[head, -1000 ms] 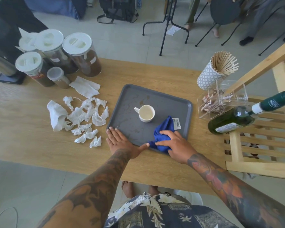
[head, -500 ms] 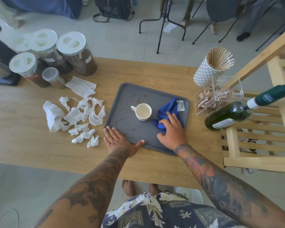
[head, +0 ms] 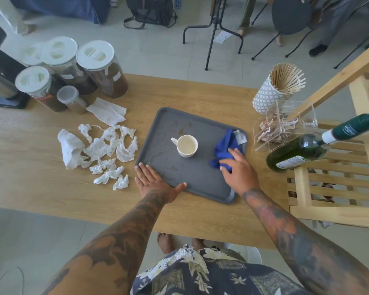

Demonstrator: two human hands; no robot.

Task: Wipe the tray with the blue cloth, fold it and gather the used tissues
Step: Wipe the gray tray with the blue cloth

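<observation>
On the tray's right side, your right hand presses the bunched blue cloth with fingers spread over it. Your left hand lies flat and open on the tray's near-left corner. A cup stands mid-tray; crumpled tissues lie on the table just left.

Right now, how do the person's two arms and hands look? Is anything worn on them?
Both forearms are bare, with no sleeves in view, and covered by large tattoos down to the wrists. The left hand and right hand show no gloves, and I see no rings, watch or bracelet. The right forearm's tattoo includes reddish-orange patches; the left one's shapes are dark and rounded.
</observation>
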